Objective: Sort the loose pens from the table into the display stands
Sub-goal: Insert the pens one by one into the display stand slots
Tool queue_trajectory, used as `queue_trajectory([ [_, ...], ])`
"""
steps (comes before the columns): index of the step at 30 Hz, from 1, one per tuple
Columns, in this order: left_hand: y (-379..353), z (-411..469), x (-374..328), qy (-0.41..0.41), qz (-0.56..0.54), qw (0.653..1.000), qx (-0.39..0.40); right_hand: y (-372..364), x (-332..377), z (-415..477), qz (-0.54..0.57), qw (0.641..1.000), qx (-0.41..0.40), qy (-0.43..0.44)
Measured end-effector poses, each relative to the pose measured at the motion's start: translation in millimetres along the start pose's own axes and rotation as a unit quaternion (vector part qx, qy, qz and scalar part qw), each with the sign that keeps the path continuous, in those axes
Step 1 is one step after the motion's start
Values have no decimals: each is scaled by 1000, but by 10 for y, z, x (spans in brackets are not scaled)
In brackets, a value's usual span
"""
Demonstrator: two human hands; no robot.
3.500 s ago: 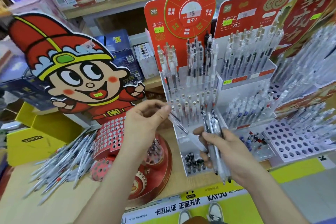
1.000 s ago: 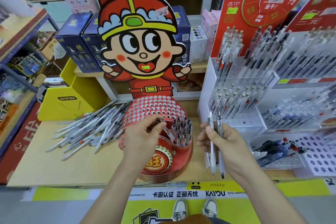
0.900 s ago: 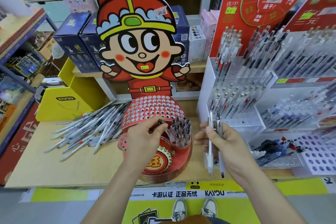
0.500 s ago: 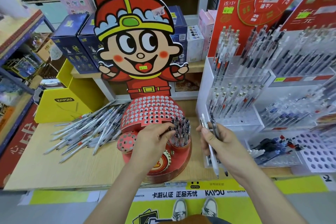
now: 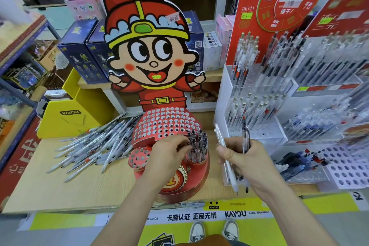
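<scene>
Now, the left hand (image 5: 169, 156) has curled fingertips right on the bunch of pens (image 5: 198, 146) standing in the red cartoon stand (image 5: 165, 124), though whether they pinch one I cannot tell. The right hand (image 5: 247, 160) clutches a white pen (image 5: 219, 136) and a dark pen (image 5: 245, 136), tips down. Loose pens (image 5: 95, 146) lie heaped on the table (image 5: 60, 191) at that stand's nine o'clock, with the clear stand (image 5: 221, 94) at three o'clock.

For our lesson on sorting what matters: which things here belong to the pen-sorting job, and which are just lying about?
Job: loose pens; red stand; clear stand; two pens in the right hand; left hand at the red stand.

Lying about: yellow box; blue boxes; pink box.
</scene>
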State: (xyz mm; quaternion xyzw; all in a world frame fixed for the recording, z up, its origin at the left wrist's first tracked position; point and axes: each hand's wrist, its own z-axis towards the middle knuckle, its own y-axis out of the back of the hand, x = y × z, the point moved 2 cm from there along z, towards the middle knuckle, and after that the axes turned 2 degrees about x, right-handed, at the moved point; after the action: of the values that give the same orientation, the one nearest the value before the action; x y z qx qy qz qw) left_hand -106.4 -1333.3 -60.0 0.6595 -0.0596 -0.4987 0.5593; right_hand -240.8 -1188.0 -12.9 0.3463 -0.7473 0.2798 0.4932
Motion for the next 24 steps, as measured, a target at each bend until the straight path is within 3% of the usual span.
queue_trajectory([
  [5,78,9,-33,2,41,998,56,-40,68,-65,21,1000,23,3],
  [7,192,-19,-119,4,11,1000,21,-46,81,-104,36,999,35,-4],
  [9,353,-46,-318,40,-136,990,-22,-43,96,-136,50,998,40,-7],
  [11,466,-50,-576,68,-334,940,22,-41,112,-167,60,997,45,-6],
  [13,492,-45,-791,65,-415,903,92,-23,130,-187,66,996,56,3],
  [15,457,-47,-932,55,-430,894,114,22,128,-208,62,996,66,13],
  [19,369,-27,-1084,71,-460,884,49,268,102,-248,33,998,42,24],
  [24,147,130,-1529,37,-475,878,31,901,92,-369,65,996,59,18],
])
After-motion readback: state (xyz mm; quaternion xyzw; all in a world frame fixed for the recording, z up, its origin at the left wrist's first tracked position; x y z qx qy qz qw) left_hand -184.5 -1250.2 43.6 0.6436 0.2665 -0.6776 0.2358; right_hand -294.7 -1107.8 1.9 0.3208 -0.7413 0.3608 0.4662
